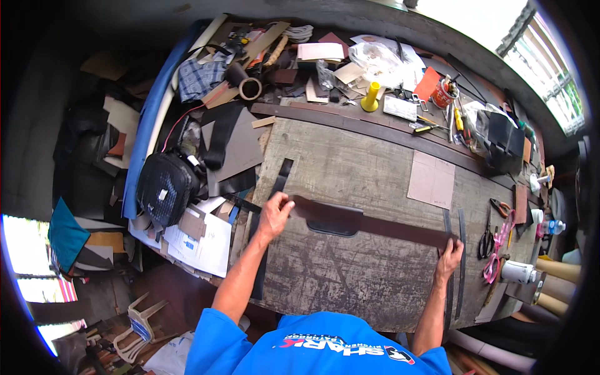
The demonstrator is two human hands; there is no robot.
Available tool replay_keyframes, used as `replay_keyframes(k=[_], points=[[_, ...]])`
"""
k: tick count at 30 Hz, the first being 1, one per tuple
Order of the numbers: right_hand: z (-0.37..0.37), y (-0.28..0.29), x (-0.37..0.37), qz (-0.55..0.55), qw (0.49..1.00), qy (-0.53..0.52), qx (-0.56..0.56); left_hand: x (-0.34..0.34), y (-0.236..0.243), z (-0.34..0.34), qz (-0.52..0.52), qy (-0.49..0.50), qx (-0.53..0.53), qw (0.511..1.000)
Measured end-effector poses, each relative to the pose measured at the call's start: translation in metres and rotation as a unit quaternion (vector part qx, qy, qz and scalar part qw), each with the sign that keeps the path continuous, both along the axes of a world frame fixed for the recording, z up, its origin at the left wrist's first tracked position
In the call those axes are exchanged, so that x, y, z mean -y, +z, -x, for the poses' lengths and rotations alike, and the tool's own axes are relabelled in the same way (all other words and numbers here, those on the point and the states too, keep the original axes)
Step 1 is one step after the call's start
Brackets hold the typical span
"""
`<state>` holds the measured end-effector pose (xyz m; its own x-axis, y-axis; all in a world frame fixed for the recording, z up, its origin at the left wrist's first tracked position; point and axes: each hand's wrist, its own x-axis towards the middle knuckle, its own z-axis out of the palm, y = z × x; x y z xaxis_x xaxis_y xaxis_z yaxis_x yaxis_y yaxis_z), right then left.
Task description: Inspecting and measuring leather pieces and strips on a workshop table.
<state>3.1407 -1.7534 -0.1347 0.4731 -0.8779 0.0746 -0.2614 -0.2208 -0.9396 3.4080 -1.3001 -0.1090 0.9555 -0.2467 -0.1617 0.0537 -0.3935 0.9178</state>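
A long dark brown strip, which looks like leather, stretches between my hands above the worn wooden work board. My left hand pinches its left end. At the right end, my right hand grips the strip near its lower corner. Partly covered by the strip, a black piece with rounded corners lies on the board. Narrow black strips lie beside my right hand, and another black strip rests just beyond my left hand.
A pinkish square sheet lies on the board's far right. Pliers, black scissors and pink-handled scissors sit at the right edge. A black quilted bag and papers crowd the left. Behind a long dark bar stands a yellow cone-shaped object.
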Motion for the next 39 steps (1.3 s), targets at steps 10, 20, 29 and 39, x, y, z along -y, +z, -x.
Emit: replay_keyframes(k=[10,20,29,39], points=[[-0.241,-0.027,0.086,0.116,0.99,0.05,-0.068,0.086,-0.021,-0.228,-0.179,-0.005,0.207,0.962],[-0.292,0.011,0.141,0.067,0.996,-0.043,0.05,0.153,-0.024,-0.254,-0.171,-0.017,0.126,0.977],[-0.274,0.156,0.182,0.395,0.9,-0.162,0.084,0.362,-0.001,-0.154,0.279,-0.142,-0.184,0.932],[-0.275,-0.016,0.123,0.475,0.828,0.202,-0.221,0.425,-0.039,-0.081,0.17,-0.294,-0.122,0.932]])
